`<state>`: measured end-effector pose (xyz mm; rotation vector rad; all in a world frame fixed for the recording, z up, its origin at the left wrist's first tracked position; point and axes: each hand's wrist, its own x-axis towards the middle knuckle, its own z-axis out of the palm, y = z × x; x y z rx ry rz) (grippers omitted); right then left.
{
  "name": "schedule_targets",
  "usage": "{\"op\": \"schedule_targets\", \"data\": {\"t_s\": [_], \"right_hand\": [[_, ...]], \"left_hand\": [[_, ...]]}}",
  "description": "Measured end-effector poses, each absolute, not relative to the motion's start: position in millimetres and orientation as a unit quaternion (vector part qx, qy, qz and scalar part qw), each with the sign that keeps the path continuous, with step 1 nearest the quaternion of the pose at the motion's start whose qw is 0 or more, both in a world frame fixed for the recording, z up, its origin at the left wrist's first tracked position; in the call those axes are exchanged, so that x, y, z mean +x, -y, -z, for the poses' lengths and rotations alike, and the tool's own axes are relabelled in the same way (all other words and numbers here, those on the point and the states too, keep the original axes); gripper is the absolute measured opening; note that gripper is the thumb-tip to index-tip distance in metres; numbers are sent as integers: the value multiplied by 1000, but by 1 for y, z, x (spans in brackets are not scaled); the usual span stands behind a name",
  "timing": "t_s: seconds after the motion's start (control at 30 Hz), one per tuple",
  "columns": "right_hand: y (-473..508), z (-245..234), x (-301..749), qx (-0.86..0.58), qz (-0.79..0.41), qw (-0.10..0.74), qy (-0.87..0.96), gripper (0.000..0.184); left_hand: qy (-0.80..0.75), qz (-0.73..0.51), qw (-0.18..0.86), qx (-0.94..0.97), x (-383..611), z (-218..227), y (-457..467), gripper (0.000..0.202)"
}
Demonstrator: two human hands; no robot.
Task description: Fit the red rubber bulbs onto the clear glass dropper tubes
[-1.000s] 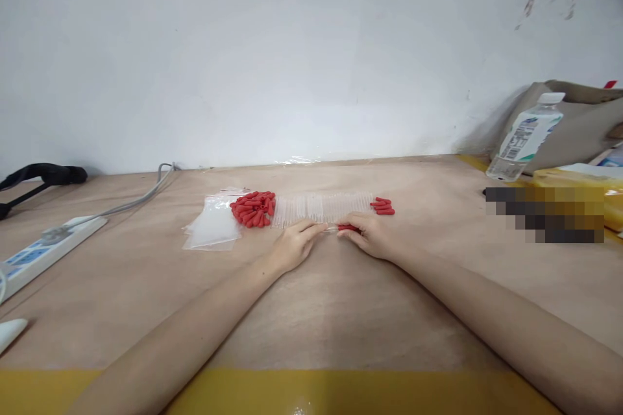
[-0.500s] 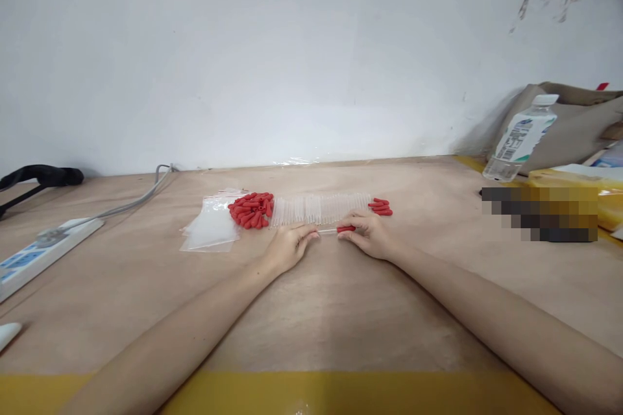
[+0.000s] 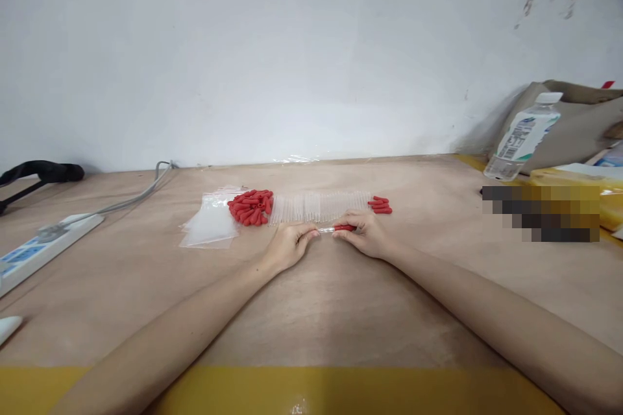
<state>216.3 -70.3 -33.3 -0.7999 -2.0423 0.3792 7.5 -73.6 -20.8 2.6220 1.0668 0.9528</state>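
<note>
My left hand (image 3: 291, 244) pinches a thin clear dropper tube (image 3: 325, 229) between thumb and fingers. Opposite it, my right hand (image 3: 368, 233) is closed on a red rubber bulb (image 3: 344, 227), which meets the tube's right end; how far the tube reaches inside is hidden. Just behind both hands lies a row of clear tubes (image 3: 316, 205), side by side. Left of that row is a pile of red rubber bulbs (image 3: 250, 209). At the row's right end several red bulbs (image 3: 381, 205) lie together, seemingly fitted on tubes.
Clear zip bags (image 3: 210, 223) lie flat left of the pile. A power strip (image 3: 46, 253) with a grey cable sits at the left. On the right stand a water bottle (image 3: 523, 136), a beige bag (image 3: 579, 123) and a yellow package (image 3: 574, 176). A white wall rises behind the table.
My right hand has shifted slightly left with the red bulb, closer to my left hand, and less tube shows between them. The whole view has tilted a little.
</note>
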Motion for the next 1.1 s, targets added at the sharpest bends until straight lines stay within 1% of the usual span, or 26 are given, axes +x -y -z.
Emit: {"op": "schedule_targets", "data": {"t_s": [0.3,0.4,0.5,0.6,0.67,0.7,0.77,0.83,0.9,0.93,0.97,1.1], "right_hand": [[72,29,214,-332,-166,437,819,9],[68,29,216,-332,-189,450,807,11],[65,26,217,-342,-262,486,760,17],[62,19,218,-359,-361,526,682,34],[57,8,224,-378,-397,566,616,42],[54,1,231,-391,-402,591,580,42],[44,-12,250,-415,-386,636,524,36],[31,-22,275,-434,-345,650,520,30],[17,-23,299,-514,-271,626,520,27],[11,-20,309,-581,-232,584,516,26],[5,-14,317,-646,-193,525,519,25],[-10,19,330,-710,-154,452,517,21]], "left_hand": [[-358,-315,82,875,9,21,72,24],[-358,-326,95,870,13,21,72,25],[-352,-347,110,862,17,20,73,25],[-333,-373,100,861,15,19,74,27],[-336,-394,84,851,11,19,72,29],[-347,-401,79,844,8,19,71,30],[-372,-401,77,833,5,20,68,27],[-387,-385,80,834,3,21,66,24],[-376,-360,77,850,4,21,65,21],[-366,-347,73,860,5,21,66,19],[-355,-337,68,869,6,21,66,19],[-335,-322,49,884,7,21,68,18]]}}
